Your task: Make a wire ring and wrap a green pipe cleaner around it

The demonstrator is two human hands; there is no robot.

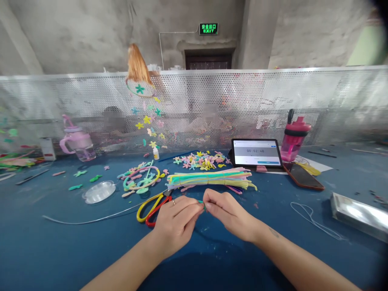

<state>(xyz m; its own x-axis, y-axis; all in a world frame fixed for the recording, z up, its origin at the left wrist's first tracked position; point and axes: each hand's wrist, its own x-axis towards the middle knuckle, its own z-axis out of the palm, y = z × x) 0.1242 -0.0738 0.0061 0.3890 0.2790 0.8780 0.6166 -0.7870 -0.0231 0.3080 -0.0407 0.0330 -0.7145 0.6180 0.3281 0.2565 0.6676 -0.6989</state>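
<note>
My left hand (pixel 178 218) and my right hand (pixel 227 212) meet over the blue table, fingertips pinched close together. Between them shows a small green piece (pixel 201 201), mostly hidden by the fingers; both hands grip it. Just beyond lies a bundle of pastel fuzzy stems (pixel 209 179). Scissors with yellow and red handles (pixel 150 208) lie beside my left hand, partly under it. Behind the bundle is a pile of small pastel flower shapes (pixel 201 161). To the left, a ring wrapped in pastel stems (pixel 141 178) rests among more small pieces.
A clear plastic lid (pixel 100 192) and thin wire (pixel 91 222) lie left. Right are a tablet (pixel 257 152), phone (pixel 303 176), pink bottle (pixel 294 139), looped cord (pixel 313 220) and metal box (pixel 360 214). A flower mobile (pixel 147 119) hangs before the perforated screen (pixel 188 97).
</note>
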